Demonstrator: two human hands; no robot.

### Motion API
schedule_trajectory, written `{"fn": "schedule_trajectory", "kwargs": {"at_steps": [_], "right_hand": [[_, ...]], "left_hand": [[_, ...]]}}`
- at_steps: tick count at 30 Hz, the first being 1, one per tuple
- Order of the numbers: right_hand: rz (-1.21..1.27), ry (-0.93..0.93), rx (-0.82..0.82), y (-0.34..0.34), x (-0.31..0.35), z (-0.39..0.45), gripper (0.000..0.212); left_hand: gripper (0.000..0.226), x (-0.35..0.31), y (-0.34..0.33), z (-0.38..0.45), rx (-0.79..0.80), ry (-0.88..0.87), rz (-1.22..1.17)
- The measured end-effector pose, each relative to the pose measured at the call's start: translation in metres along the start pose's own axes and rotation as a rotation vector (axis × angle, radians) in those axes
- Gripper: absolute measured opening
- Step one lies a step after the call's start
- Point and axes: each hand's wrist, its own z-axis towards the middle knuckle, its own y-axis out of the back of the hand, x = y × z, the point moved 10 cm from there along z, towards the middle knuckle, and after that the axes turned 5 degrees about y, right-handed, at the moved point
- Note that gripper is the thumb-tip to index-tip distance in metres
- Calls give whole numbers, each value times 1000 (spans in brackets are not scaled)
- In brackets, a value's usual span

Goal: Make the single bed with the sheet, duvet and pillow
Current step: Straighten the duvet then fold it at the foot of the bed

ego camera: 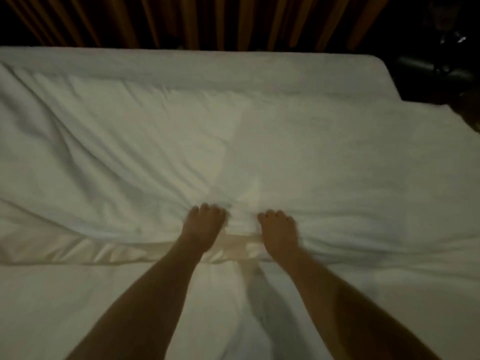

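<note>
Across the single bed [337, 294], a white duvet [155, 141] lies spread from nine to three o'clock, its near edge at six o'clock. Both hands clamp that edge: the left hand [204, 227] and the right hand [279, 233] bunch the cloth with curled fingers, near each other, likely to tug it square. Wrinkles fan toward ten o'clock. Orange curtains [207, 19] hang at twelve.

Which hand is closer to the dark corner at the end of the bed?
The right hand. It grips the duvet on the side toward the bed's rounded corner; the left hand grips the duvet farther from it.
</note>
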Motion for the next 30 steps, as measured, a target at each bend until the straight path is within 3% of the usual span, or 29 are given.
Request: {"fn": "schedule_trajectory", "kwargs": {"at_steps": [1, 3, 6, 7, 8, 11, 14, 17, 20, 22, 24, 26, 29, 30], "right_hand": [[2, -10, -14, 16, -8, 9, 46], [64, -96, -58, 58, -34, 39, 47], [67, -287, -473, 136, -73, 49, 35], [79, -307, -600, 138, -75, 38, 33], [51, -284, -618, 121, -64, 26, 34], [-1, -96, -332, 8, -5, -16, 35], [11, -52, -270, -23, -12, -21, 37], [-29, -24, -432, 14, -33, -12, 39], [79, -179, -744, 88, -72, -3, 32], [273, -315, -866, 102, -92, -5, 25], [327, -350, -751, 62, -71, -6, 20], [246, -266, -414, -10, -15, -16, 15], [245, -157, -184, -65, 42, -38, 15], [256, -134, -152, -62, 50, -37, 18]], "left_hand": [[18, 4, 24, 9, -106, -10, 60], [17, 23, 76, 38, -207, 29, 91], [31, 42, 149, 65, -411, 56, 64], [30, 43, 153, 61, -462, 29, 84], [23, 42, 140, 51, -478, 2, 122], [9, 36, 30, 8, -210, -13, 112], [10, 37, -27, -9, -1, 32, 14], [32, 39, 15, 9, -193, -20, 27], [24, 57, 100, 37, -456, -34, 119], [24, 69, 121, 47, -498, 27, 148], [21, 69, 91, 31, -456, 116, 199], [18, 47, 13, -7, -238, 178, 184], [58, 12, -73, -43, 114, 269, 16], [62, -1, -75, -41, 136, 267, -28]]}}
